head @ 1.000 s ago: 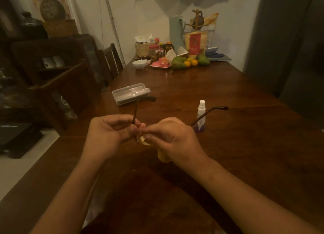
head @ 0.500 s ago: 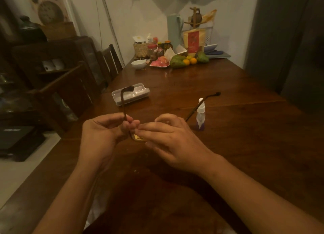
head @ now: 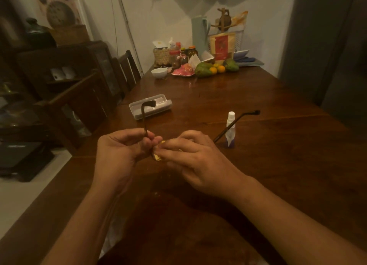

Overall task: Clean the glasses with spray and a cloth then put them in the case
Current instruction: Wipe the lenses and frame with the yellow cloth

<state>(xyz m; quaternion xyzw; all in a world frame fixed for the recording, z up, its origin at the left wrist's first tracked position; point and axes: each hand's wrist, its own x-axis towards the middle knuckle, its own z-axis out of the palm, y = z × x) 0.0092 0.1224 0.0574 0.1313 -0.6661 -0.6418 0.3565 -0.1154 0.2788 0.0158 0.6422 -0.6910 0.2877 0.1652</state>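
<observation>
My left hand (head: 119,155) pinches the dark-framed glasses (head: 144,117) at the left hinge, so one temple arm rises above my fingers and the other reaches right behind the spray bottle. My right hand (head: 194,161) presses a yellow cloth (head: 158,157) against a lens; the lenses are hidden under my fingers. The small spray bottle (head: 230,129) with a white cap stands upright on the table just right of my right hand. The open pale glasses case (head: 156,108) lies farther back, left of centre.
The long dark wooden table (head: 278,165) carries a white bowl (head: 159,72), a basket, jars, fruit (head: 216,68) and packets at its far end. Wooden chairs (head: 127,70) and a dark cabinet stand along the left side.
The glasses have tilted so the left temple arm points more upright in front of the case. My right hand has flattened over the lens with the cloth.
</observation>
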